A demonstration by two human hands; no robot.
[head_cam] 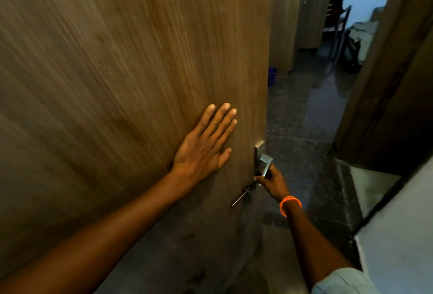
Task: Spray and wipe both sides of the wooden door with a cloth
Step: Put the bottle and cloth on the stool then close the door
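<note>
The brown wood door [117,71] fills the view from 9 to 12 o'clock, with streaky grain. The left hand [206,144] lies flat on it, fingers straight. At 4 o'clock the right hand [271,182] grips the shiny metal handle [266,165].

The door [117,59] is streaked with blur and runs off the top and left edges. Its edge hides part of a blue bucket [271,76]. My right hand [273,182] covers the handle's [264,165] end.
</note>
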